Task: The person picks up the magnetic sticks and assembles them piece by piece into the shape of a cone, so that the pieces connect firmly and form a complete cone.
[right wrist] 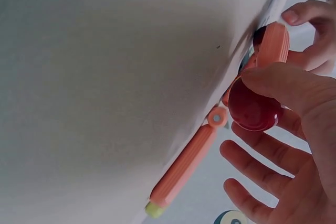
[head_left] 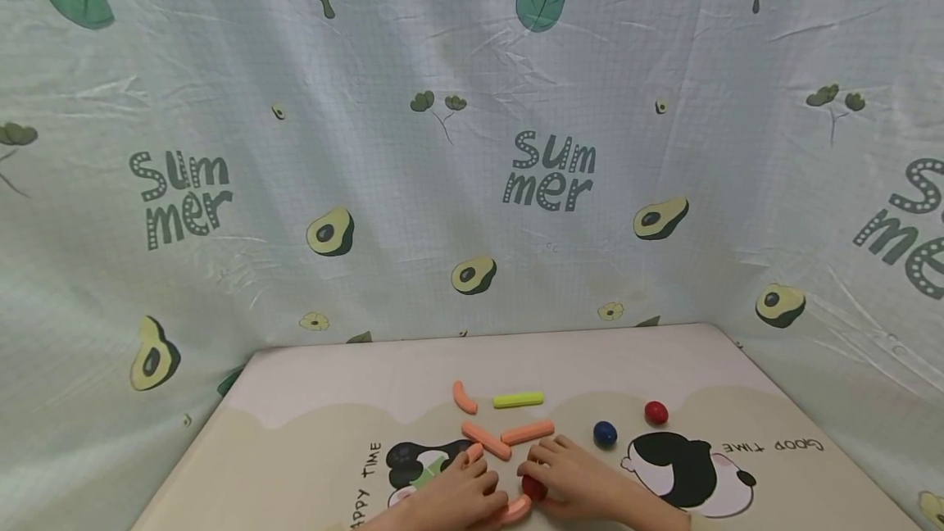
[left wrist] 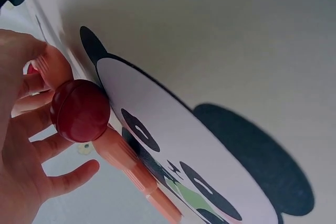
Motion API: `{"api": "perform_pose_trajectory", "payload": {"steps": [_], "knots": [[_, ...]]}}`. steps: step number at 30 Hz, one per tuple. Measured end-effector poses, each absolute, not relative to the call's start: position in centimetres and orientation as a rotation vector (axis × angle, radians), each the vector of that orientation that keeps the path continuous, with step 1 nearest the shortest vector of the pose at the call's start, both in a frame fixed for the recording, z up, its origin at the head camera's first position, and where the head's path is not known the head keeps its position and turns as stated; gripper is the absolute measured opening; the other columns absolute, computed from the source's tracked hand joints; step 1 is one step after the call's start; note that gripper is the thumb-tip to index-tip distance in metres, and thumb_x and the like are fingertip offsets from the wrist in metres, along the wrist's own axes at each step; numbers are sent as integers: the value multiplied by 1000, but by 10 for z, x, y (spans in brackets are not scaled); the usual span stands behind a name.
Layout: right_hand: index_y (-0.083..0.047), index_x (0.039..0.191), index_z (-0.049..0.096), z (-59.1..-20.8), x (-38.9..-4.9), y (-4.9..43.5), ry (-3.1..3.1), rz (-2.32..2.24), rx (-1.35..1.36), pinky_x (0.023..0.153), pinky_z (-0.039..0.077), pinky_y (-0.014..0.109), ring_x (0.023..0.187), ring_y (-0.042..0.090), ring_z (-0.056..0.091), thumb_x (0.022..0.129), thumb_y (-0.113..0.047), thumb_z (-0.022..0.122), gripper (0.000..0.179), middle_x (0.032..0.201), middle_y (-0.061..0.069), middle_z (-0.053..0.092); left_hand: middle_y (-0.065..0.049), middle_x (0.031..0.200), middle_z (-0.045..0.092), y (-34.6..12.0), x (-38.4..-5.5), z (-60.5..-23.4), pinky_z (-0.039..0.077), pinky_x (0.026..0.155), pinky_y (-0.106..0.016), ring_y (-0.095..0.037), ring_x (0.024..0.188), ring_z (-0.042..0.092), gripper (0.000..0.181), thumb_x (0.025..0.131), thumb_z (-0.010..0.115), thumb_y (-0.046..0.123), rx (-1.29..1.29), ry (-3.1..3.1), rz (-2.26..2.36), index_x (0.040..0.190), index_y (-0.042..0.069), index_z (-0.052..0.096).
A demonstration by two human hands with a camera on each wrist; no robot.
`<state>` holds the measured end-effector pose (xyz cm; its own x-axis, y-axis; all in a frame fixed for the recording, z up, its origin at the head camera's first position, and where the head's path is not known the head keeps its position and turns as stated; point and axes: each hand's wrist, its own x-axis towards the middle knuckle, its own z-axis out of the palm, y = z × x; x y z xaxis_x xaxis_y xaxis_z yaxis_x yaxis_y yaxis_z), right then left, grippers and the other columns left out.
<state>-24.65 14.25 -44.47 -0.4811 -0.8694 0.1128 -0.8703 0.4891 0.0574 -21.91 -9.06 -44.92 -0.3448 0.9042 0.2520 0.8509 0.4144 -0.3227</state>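
Note:
My left hand (head_left: 459, 492) holds a curved, ribbed orange piece (head_left: 519, 508) between thumb and fingers, low over the table. Against its fingers in the left wrist view sits a dark red ball (left wrist: 80, 111), which the hand hides in the head view. Another orange piece (head_left: 474, 452) shows just past the left fingertips. Close on the right, my right hand (head_left: 566, 478) pinches a red ball (right wrist: 254, 106) with its thumb and index finger; the other fingers are spread in the right wrist view. The held ball overlaps the orange piece's end there.
Beyond the hands lie two straight orange sticks (head_left: 486, 440), a curved orange piece (head_left: 464, 397) and a yellow-green stick (head_left: 518, 400). A blue ball (head_left: 605, 433) and a red ball (head_left: 656, 412) are farther right. A printed curtain (head_left: 413, 211) hangs behind the table (head_left: 295, 465).

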Motion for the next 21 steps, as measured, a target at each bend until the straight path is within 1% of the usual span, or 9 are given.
{"api": "perform_pose_trajectory", "payload": {"steps": [3, 5, 8, 13, 18, 21], "knots": [[-22, 111, 54, -446, -247, 142, -2575, -5, 1533, 83, 44, 34, 88, 5, 47, 78, -30, 65, 35, 98, -10, 54, 14, 69, 46, -91, -219, -449, 22, 65, -18, -1, 63, 29, 18, 91, 41, 40, -1488, -2262, 198, 80, 30, 51], [-22, 110, 55, -447, -247, 141, -2547, -17, 1539, 82, 44, 33, 87, 4, 46, 78, -30, 65, 35, 96, -11, 54, 13, 70, 47, -91, -219, -449, 23, 66, -19, -1, 63, 30, 17, 90, 43, 40, -1482, -2255, 203, 81, 30, 53], [-22, 108, 55, -448, -248, 140, -2535, -17, 1550, 79, 42, 29, 85, 3, 44, 78, -32, 66, 34, 93, -13, 55, 13, 70, 48, -91, -218, -449, 24, 68, -21, -1, 64, 30, 14, 89, 45, 39, -1486, -2253, 224, 83, 31, 55], [-23, 107, 56, -449, -249, 137, -2564, -3, 1571, 75, 39, 24, 82, 2, 41, 79, -34, 64, 32, 91, -15, 54, 14, 69, 47, -93, -220, -448, 23, 66, -19, -1, 64, 27, 13, 89, 45, 39, -1521, -2298, 194, 84, 33, 56], [-23, 108, 57, -450, -251, 137, -2551, -17, 1588, 79, 42, 27, 85, 2, 44, 80, -39, 63, 33, 94, -15, 57, 14, 70, 48, -97, -221, -449, 25, 64, -18, 0, 65, 32, 18, 90, 44, 40, -1528, -2335, 155, 83, 33, 58], [-23, 108, 57, -448, -253, 137, -2571, -11, 1585, 83, 43, 31, 88, 3, 47, 79, -37, 64, 32, 97, -14, 59, 14, 69, 49, -99, -221, -449, 24, 62, -17, -1, 63, 33, 17, 90, 46, 40, -1508, -2284, 174, 80, 34, 59]]}}
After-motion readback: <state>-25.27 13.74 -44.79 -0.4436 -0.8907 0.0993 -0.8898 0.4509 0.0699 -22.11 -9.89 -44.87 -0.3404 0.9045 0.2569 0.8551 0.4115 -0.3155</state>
